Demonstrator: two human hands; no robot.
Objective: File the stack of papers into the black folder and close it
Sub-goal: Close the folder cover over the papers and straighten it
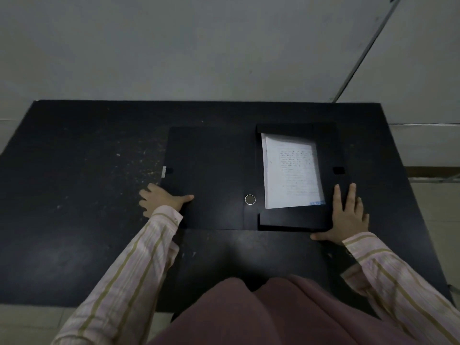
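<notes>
Both hands, left and right, press flat, flanking papers in open folder.

A dark, speckled table stands against a pale grey wall.

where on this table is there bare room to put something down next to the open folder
The widest bare patch is the table left of the folder cover, beyond the left hand. A bare strip runs behind the folder. Right of the tray holding the papers, by the right hand, the margin is narrow.
</notes>
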